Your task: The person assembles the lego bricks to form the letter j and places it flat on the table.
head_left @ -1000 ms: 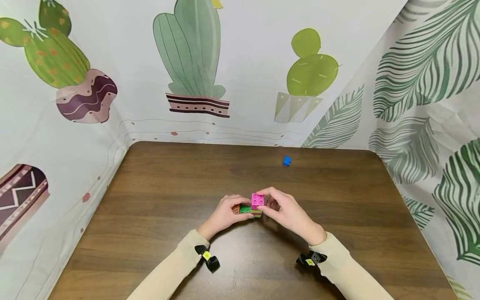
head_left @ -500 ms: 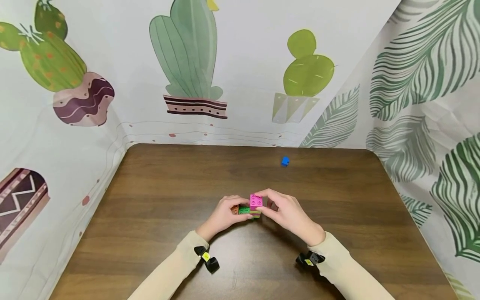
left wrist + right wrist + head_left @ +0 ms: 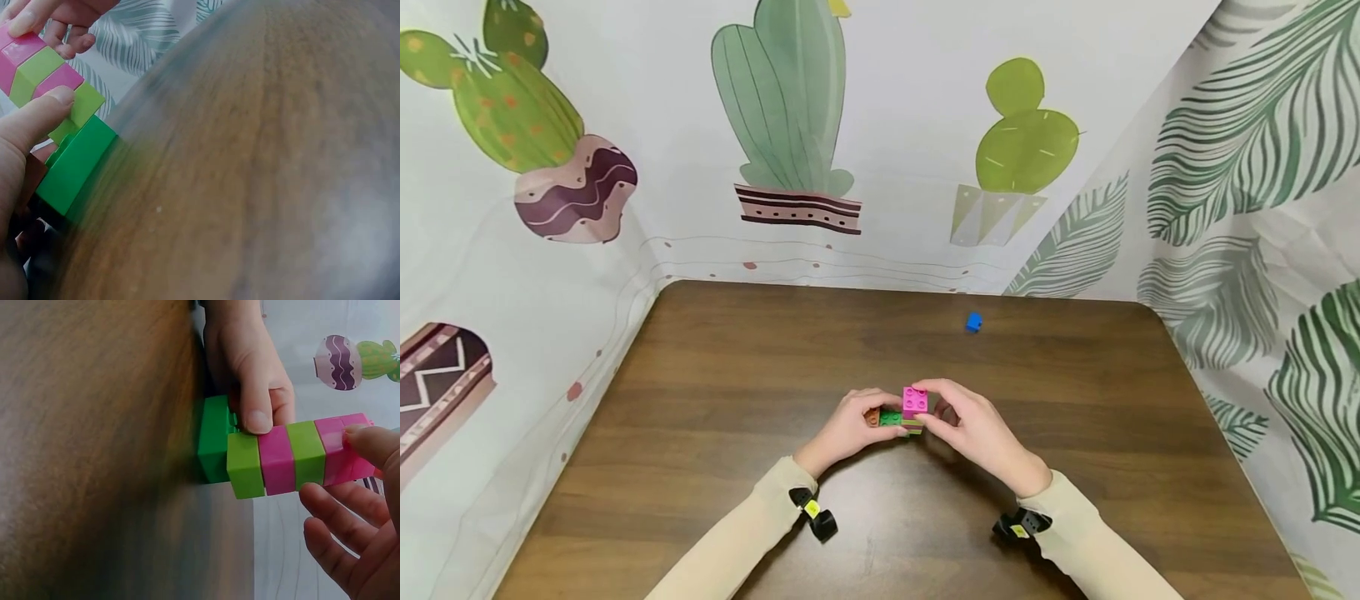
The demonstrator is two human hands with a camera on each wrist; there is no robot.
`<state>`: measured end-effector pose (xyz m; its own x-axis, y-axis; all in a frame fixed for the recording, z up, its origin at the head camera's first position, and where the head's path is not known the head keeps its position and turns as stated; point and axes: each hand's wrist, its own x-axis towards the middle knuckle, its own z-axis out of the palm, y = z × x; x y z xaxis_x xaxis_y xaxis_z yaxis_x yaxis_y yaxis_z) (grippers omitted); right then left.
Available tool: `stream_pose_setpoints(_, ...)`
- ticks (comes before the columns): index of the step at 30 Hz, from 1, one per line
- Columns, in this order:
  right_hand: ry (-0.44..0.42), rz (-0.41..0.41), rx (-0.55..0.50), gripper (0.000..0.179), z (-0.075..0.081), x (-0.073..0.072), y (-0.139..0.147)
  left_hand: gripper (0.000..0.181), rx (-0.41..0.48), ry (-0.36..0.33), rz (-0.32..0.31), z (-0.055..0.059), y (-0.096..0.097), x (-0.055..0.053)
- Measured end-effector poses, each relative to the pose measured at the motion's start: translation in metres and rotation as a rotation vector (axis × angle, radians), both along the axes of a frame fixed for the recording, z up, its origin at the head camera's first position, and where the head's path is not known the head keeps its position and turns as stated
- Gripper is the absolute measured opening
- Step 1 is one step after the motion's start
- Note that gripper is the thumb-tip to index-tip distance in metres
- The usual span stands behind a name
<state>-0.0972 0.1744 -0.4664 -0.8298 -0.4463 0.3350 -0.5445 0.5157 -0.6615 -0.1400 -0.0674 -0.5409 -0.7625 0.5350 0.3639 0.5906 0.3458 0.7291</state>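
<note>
A tower of lime and pink toy building bricks (image 3: 277, 461) rises from one end of a green brick (image 3: 214, 439), which lies on the table. My left hand (image 3: 853, 429) grips the lower tower from the left, its thumb against a pink brick and a lime one. Beside that palm an orange-brown brick (image 3: 872, 417) shows, partly covered. My right hand (image 3: 976, 425) pinches the pink top (image 3: 915, 402) between thumb and index finger; its other fingers curve loosely behind. A seam in the pink top suggests two pink bricks there. The left fingers' far side is hidden.
A small blue brick (image 3: 973, 322) lies near the back of the brown wooden table (image 3: 760, 350), right of centre. Printed cloth (image 3: 910, 150) with cacti and leaves hangs behind and at both sides. Each wrist wears a black camera strap.
Both hands keep their hold on the bricks, and the tower looks the same. The head view shifts slightly; the right fingers move only a little.
</note>
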Motion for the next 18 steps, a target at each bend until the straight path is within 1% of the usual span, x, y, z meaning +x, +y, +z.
stream_pose_setpoints(4,0.001,-0.002,0.008,0.046,-0.002,0.000,0.000,0.039,-0.005,-0.016,-0.008,0.000,-0.002,0.000)
stream_pose_setpoints(9,0.013,-0.004,0.027,0.045,0.000,0.001,0.002,0.050,0.000,-0.090,-0.006,0.003,-0.007,0.003)
stream_pose_setpoints(11,0.018,-0.004,0.023,0.046,0.001,0.002,0.003,0.054,-0.011,-0.105,-0.004,0.003,-0.009,0.005)
stream_pose_setpoints(12,0.021,-0.005,0.020,0.047,0.001,0.003,0.003,0.055,-0.019,-0.104,-0.003,0.003,-0.010,0.006)
stream_pose_setpoints(14,0.028,-0.005,0.012,0.048,0.000,0.003,0.005,0.056,-0.042,-0.083,0.002,0.004,-0.014,0.008)
stream_pose_setpoints(18,0.037,-0.008,-0.001,0.050,-0.001,0.001,0.008,0.055,-0.099,0.002,0.018,0.006,-0.021,0.013)
